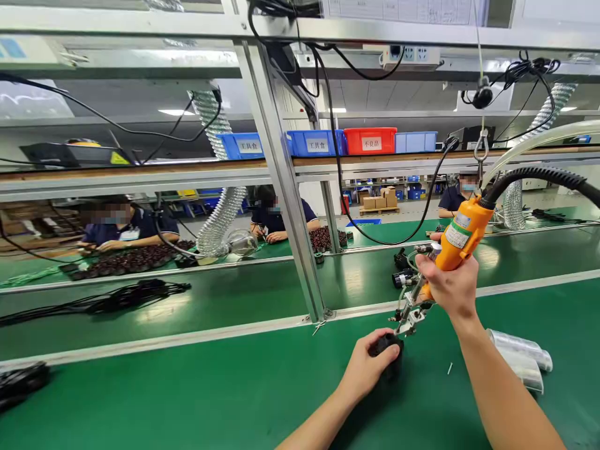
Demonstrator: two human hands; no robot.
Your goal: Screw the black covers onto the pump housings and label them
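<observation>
left hand (365, 369) grips black part (388, 347) | right hand (450, 286) holds orange screwdriver (462, 236)

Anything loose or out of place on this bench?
A small loose pin or screw lies bare on the green mat, just right of the black part under the left hand. Otherwise normal: the right hand grips the orange screwdriver above it.

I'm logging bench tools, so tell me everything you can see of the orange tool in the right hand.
The orange tool is a plastic-looking powered driver with a white label. It tilts, tip down-left. A black ribbed hose leaves its top end, near a hanging hook. Its metal nose points at a black part under the left hand. The right hand wraps its lower body.
</observation>
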